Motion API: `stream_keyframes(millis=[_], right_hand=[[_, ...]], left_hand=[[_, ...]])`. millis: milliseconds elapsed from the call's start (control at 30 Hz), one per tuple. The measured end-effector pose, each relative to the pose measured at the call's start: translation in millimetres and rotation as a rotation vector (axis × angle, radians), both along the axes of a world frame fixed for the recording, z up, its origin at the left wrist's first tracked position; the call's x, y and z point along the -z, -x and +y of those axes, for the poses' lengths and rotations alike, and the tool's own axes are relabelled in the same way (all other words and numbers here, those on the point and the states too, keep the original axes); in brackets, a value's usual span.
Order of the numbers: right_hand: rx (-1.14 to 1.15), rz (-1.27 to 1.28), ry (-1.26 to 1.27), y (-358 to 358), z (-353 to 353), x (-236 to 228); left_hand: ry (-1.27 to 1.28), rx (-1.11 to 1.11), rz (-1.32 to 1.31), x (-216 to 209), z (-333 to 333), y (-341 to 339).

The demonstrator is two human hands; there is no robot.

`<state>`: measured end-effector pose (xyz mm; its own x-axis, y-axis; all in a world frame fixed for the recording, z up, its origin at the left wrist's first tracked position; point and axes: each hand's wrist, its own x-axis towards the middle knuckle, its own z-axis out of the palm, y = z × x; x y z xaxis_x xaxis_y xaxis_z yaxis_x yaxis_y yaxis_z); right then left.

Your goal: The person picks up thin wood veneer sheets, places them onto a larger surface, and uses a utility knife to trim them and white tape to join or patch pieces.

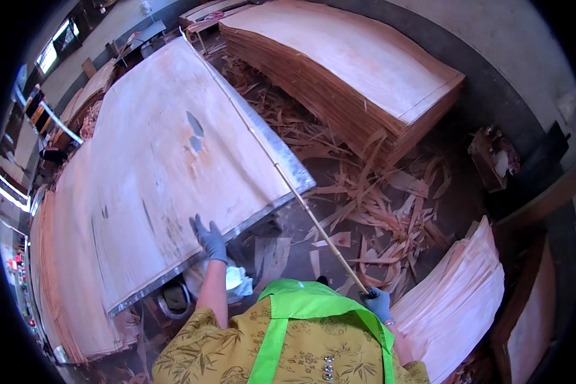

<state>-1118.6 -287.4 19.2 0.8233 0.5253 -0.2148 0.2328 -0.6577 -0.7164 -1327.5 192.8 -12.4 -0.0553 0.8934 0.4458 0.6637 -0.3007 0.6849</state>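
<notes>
Gloved hands at a veneer sheet, one flat on the wood, one gripping a long stick

The left hand (210,238), in a grey glove, lies spread and flat on the near edge of the large pale thin wood veneer sheet (166,160) resting on the metal-edged bench (288,168); the right hand (377,302), also gloved, is closed round the near end of one long thin bamboo stick (288,182) that runs up along the sheet's right edge. The sheet looks light but floppy and brittle, with two small holes near its middle, so it is best taken by an edge with fingers spread. The stick looks stiff and light. Three other veneer stacks show: behind (345,61), left (64,269), right (454,307). Torn strips (377,205) litter the floor.
</notes>
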Motion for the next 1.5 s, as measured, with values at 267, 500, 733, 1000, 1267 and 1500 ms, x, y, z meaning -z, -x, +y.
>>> stream_keyframes(millis=[267, 500, 733, 1000, 1267, 1500], right_hand=[[0.120, -0.040, -0.201, -148, 20, 1], [0.194, -0.082, -0.267, -298, 92, 12], [0.093, 0.048, -0.228, -499, 214, -58], [-0.569, -0.829, -0.244, -645, 413, -59], [-1.347, -0.671, -0.295, -501, 582, -51], [-1.676, -0.709, -0.270, -408, 573, -60]], left_hand=[[-0.042, 0.157, 0.145, 2, -1, -143], [-0.121, 0.017, -0.023, 1, 62, -243], [0.013, -0.037, -0.048, -33, 42, -274], [0.109, -0.550, -0.040, -27, -95, -224], [0.349, -1.146, -0.199, -1, -259, -327], [0.875, -1.479, -0.382, 68, -460, -395]])
